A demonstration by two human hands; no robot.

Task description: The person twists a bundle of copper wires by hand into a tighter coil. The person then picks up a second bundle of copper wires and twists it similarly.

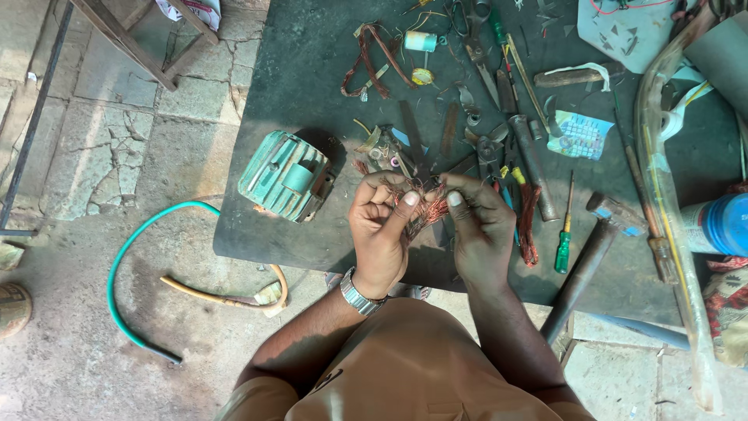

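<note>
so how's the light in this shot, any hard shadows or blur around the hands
Head view: strong daylight, with a hard shadow beside the green motor housing and below the hands on the dark table. The left hand and right hand are sharp, the copper wire bundle between them slightly fuzzy. Straight edges bow near the frame's sides, and the pale floor looks a little washed out.

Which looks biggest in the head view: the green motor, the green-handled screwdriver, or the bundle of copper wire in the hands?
1. Green motor.
2. Green-handled screwdriver, long but thin.
3. Copper wire bundle, partly hidden by the left hand and right hand, so unsure.
</note>
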